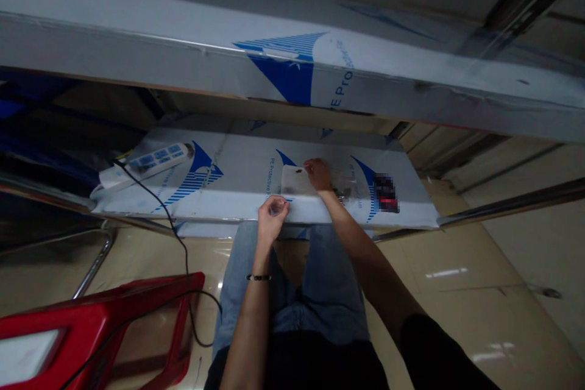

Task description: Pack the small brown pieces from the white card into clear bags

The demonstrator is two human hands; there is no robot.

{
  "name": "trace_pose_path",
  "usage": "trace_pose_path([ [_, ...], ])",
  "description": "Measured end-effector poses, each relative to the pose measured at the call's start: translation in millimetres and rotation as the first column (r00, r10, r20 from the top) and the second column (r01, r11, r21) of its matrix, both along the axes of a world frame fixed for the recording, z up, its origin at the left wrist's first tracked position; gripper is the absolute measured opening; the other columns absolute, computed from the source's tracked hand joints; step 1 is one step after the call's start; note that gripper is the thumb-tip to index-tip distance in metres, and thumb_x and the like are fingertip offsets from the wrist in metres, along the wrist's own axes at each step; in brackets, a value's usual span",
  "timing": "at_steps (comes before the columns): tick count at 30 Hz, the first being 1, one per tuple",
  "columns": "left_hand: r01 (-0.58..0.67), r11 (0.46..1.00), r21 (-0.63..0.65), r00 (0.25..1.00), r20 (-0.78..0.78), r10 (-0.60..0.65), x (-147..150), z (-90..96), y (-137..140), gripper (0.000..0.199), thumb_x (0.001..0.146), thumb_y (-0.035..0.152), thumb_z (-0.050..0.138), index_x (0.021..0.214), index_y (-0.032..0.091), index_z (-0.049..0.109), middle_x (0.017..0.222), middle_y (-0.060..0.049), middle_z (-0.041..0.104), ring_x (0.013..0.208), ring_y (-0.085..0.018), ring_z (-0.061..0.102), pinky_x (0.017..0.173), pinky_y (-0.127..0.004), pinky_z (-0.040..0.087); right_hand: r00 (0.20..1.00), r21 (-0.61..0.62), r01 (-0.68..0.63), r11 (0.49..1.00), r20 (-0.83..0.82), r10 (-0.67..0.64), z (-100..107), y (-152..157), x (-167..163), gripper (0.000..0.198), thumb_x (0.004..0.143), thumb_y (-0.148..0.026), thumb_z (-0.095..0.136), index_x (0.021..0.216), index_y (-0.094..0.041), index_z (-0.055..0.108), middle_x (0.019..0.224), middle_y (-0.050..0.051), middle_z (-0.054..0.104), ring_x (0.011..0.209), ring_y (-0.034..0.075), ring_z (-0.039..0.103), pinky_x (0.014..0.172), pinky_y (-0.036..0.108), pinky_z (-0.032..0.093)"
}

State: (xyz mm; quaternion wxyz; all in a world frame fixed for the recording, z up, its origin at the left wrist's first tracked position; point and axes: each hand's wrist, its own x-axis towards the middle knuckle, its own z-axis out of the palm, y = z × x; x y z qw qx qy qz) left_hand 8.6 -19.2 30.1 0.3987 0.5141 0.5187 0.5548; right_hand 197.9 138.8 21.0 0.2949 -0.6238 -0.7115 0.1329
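A white flat rectangular piece (294,181) with a small dark spot near its top lies on the film-covered shelf (242,183) before me. My right hand (319,175) is closed, fingertips pinched together at the piece's upper right corner. Whether they grip the piece or something small is unclear. Closer to the shelf's front edge, my left hand (273,218) is curled, thumb and fingertips meeting around a faint clear shape I cannot make out. Just right of my right wrist lies what looks like clear plastic wrapping (340,190) with small dark bits in it.
A white power strip (158,159) lies at the shelf's left, and a black cable (171,225) hangs down nearby. At the right is a blurred-out dark and red item (386,194). A higher shelf (192,67) crosses above. A red plastic stool (91,323) stands at lower left.
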Motion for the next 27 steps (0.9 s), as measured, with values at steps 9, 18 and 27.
trace_pose_path([
  [9, 0.055, 0.998, -0.025, 0.998, 0.004, -0.055, 2.0, -7.8, 4.8, 0.019, 0.083, 0.037, 0.07, 0.087, 0.019, 0.066, 0.083, -0.004, 0.069, 0.078, -0.018, 0.063, 0.077, -0.03, 0.05, 0.985, 0.012, -0.129, 0.992, 0.119, 0.127, -33.3, 22.8, -6.0, 0.022, 0.09, -0.012, 0.056, 0.09, -0.018, 0.077, 0.098, 0.01, 0.068, 0.104, 0.023, 0.055, 0.098, 0.034, 0.039],
  [18, 0.088, 0.996, 0.003, 0.996, -0.029, -0.088, 3.7, -4.7, 8.7, 0.014, 0.084, 0.033, 0.068, 0.086, 0.019, 0.066, 0.082, -0.003, 0.068, 0.077, -0.017, 0.062, 0.075, -0.028, 0.049, 0.988, 0.049, -0.127, 0.991, 0.096, 0.122, -43.8, 21.1, -1.0, 0.015, 0.091, -0.017, 0.061, 0.089, -0.017, 0.075, 0.095, 0.01, 0.069, 0.102, 0.025, 0.056, 0.098, 0.036, 0.039],
  [27, 0.076, 0.997, -0.004, 0.996, -0.056, -0.076, -6.2, -3.9, 6.8, 0.015, 0.082, 0.033, 0.068, 0.086, 0.019, 0.066, 0.081, -0.003, 0.068, 0.075, -0.017, 0.06, 0.074, -0.028, 0.047, 0.987, 0.034, -0.142, 0.989, 0.077, 0.139, -46.2, 25.6, 3.9, 0.004, 0.087, -0.016, 0.069, 0.086, -0.016, 0.073, 0.093, 0.009, 0.07, 0.099, 0.021, 0.058, 0.093, 0.031, 0.04],
])
